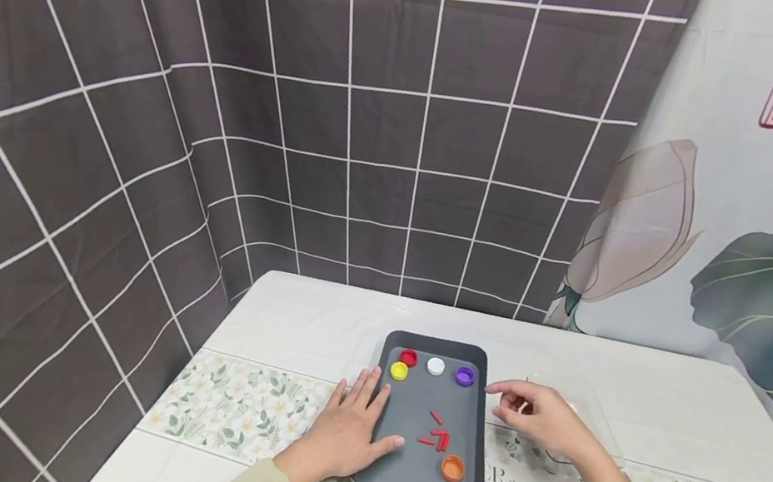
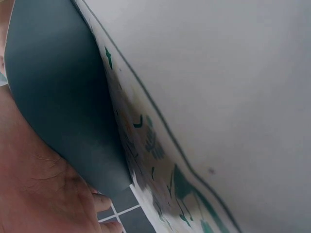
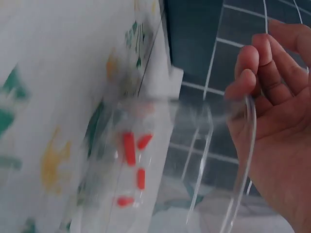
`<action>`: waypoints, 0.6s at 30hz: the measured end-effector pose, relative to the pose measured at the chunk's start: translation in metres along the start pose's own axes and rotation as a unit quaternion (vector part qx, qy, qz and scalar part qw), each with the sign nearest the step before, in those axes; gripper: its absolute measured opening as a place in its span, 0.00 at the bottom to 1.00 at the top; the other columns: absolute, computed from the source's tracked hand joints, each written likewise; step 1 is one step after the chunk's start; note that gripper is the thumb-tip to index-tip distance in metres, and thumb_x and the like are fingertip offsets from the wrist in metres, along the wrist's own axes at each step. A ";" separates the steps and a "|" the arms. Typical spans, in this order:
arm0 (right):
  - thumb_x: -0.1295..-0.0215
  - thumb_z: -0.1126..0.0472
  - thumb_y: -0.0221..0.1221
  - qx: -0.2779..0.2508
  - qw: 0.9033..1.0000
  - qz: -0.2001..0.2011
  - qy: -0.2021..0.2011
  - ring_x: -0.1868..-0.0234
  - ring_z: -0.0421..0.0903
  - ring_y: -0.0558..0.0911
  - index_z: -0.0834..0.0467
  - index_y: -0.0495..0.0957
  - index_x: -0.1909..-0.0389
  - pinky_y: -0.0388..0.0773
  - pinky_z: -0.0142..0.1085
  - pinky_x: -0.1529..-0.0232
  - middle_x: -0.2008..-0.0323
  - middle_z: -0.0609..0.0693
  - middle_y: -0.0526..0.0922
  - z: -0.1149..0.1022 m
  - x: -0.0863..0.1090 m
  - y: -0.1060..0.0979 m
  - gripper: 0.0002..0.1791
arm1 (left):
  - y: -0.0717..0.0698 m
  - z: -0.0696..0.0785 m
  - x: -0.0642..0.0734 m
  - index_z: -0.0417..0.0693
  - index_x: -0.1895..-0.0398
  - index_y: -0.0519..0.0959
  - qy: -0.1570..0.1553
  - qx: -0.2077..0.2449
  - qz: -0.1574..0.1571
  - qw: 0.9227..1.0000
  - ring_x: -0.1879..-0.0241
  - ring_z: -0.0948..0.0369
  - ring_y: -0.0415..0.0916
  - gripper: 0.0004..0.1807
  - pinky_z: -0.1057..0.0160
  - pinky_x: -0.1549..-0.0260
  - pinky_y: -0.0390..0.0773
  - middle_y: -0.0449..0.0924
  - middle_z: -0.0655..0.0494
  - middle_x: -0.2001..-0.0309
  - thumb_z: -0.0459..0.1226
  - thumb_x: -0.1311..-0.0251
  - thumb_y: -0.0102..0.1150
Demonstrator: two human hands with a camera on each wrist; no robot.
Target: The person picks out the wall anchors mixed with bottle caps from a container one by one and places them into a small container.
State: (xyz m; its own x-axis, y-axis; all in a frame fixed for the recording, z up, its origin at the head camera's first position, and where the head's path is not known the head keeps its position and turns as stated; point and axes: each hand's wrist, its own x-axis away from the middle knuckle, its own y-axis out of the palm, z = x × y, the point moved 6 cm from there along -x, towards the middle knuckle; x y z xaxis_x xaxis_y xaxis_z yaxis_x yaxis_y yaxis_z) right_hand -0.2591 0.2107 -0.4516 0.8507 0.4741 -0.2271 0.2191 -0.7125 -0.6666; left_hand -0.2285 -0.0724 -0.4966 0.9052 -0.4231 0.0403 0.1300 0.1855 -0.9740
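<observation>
My left hand (image 1: 344, 436) lies with spread fingers over the left rim of a grey tray (image 1: 394, 478); its palm is against the tray's side in the left wrist view. My right hand (image 1: 541, 417) hovers just right of the tray, index finger reaching toward the rim, the other fingers loosely curled with nothing between them. On the tray sit a red cap (image 1: 408, 357), a yellow cap (image 1: 399, 371), a white cap (image 1: 436, 366), a purple cap (image 1: 464, 376) and an orange cap (image 1: 452, 469). Several small red sticks (image 1: 442, 441) lie above the orange one.
A clear container (image 3: 204, 160) with red pieces (image 3: 129, 149) inside stands beside and below the right hand. A flowered runner (image 1: 240, 399) crosses the white table (image 1: 315, 306). Behind the table hang a dark grid-patterned cloth (image 1: 381, 131) and a leaf-printed cloth (image 1: 659, 293).
</observation>
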 end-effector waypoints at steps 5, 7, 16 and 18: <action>0.34 0.66 0.65 -0.012 0.999 -0.037 -0.018 0.71 0.32 0.75 0.68 0.82 0.50 0.76 0.30 0.71 0.71 0.39 0.80 -0.004 -0.014 0.016 0.14 | -0.002 0.002 0.000 0.45 0.20 0.57 0.000 -0.008 -0.001 1.000 0.19 0.49 0.40 0.47 0.40 0.25 0.46 0.44 0.45 0.18 0.67 0.31 0.44; 0.34 0.65 0.66 -0.017 0.998 -0.054 -0.025 0.71 0.33 0.74 0.67 0.82 0.50 0.76 0.30 0.70 0.70 0.40 0.79 -0.006 -0.018 0.021 0.14 | -0.002 0.002 0.000 0.46 0.20 0.57 0.000 -0.014 -0.003 1.000 0.19 0.49 0.40 0.47 0.40 0.25 0.47 0.44 0.45 0.18 0.67 0.31 0.43; 0.36 0.65 0.68 0.004 0.995 -0.099 -0.032 0.69 0.33 0.74 0.63 0.84 0.51 0.75 0.30 0.67 0.68 0.39 0.78 -0.012 -0.034 0.042 0.13 | -0.002 0.002 0.000 0.46 0.20 0.58 -0.002 -0.021 -0.004 1.000 0.19 0.49 0.40 0.47 0.41 0.25 0.47 0.44 0.45 0.18 0.68 0.31 0.43; 0.36 0.65 0.68 0.015 0.993 -0.108 -0.035 0.68 0.32 0.73 0.63 0.84 0.52 0.75 0.30 0.67 0.69 0.38 0.78 -0.011 -0.037 0.046 0.13 | -0.002 0.002 0.000 0.46 0.20 0.58 -0.002 -0.022 -0.003 1.000 0.19 0.49 0.40 0.47 0.41 0.25 0.47 0.44 0.45 0.18 0.68 0.31 0.43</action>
State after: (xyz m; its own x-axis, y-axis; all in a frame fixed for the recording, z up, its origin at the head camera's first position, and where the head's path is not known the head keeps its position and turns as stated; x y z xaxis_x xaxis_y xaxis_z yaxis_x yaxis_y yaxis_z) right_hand -0.2749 0.1547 -0.4658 0.7493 0.6504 -0.1250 0.3781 -0.5750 -0.7255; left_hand -0.2283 -0.0711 -0.4947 0.9057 -0.4213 0.0473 0.1184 0.1444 -0.9824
